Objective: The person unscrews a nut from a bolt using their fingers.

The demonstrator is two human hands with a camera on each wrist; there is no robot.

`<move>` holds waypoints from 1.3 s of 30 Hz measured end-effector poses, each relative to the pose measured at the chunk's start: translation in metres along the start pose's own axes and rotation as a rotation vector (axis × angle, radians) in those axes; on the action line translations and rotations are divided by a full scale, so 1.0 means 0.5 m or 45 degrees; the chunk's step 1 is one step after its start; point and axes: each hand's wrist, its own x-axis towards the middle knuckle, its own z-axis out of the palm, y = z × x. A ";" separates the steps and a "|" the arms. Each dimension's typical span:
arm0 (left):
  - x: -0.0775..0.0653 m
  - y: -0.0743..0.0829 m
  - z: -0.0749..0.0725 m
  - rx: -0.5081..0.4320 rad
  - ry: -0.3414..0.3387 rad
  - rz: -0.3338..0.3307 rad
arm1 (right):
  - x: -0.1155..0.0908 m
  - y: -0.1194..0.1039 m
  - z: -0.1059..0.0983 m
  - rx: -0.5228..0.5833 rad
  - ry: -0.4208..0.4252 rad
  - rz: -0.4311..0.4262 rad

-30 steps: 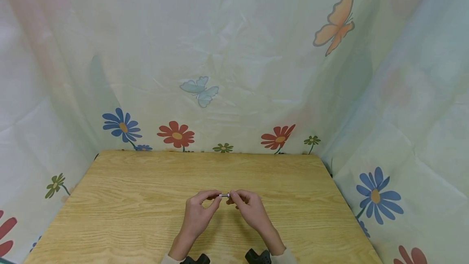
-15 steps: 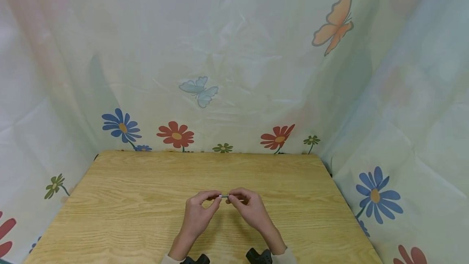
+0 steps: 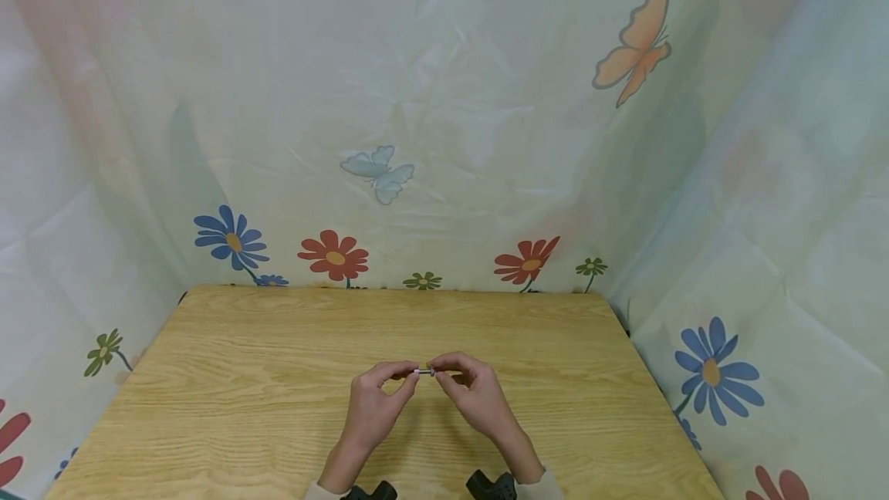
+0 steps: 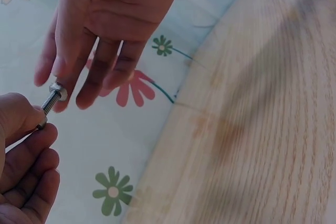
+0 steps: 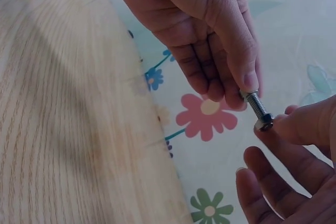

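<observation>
A small silver bolt (image 3: 424, 371) is held level above the table between both hands. My left hand (image 3: 373, 409) pinches its head end between thumb and index finger; those fingertips mostly cover the head. A hex nut (image 4: 59, 91) sits at the far end of the threaded shank (image 4: 51, 102). My right hand (image 3: 481, 398) has its thumb and index finger around this nut (image 5: 265, 123), while its other fingers are spread loosely. Bare thread shows between the two hands in both wrist views.
Below the hands lies a wood-grain table (image 3: 243, 392). A pale curtain (image 3: 444, 99) printed with flowers and butterflies hangs behind it and along both sides. A black wrist device (image 3: 491, 484) sits on each forearm at the bottom edge.
My right thumb and index finger have shifted around the nut, the index finger slightly up and away. The left hand keeps its hold on the bolt without visible movement.
</observation>
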 end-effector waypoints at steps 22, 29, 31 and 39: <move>-0.001 -0.004 0.004 -0.020 0.047 0.038 | -0.001 0.006 0.008 0.071 0.079 0.146; -0.003 -0.004 0.005 -0.033 0.042 0.039 | -0.002 0.019 0.016 0.100 0.000 0.192; -0.003 -0.004 0.005 -0.036 0.037 0.037 | -0.003 0.019 0.016 0.095 -0.012 0.194; -0.004 -0.004 0.007 -0.032 0.024 0.043 | -0.002 0.013 0.010 0.067 -0.070 0.175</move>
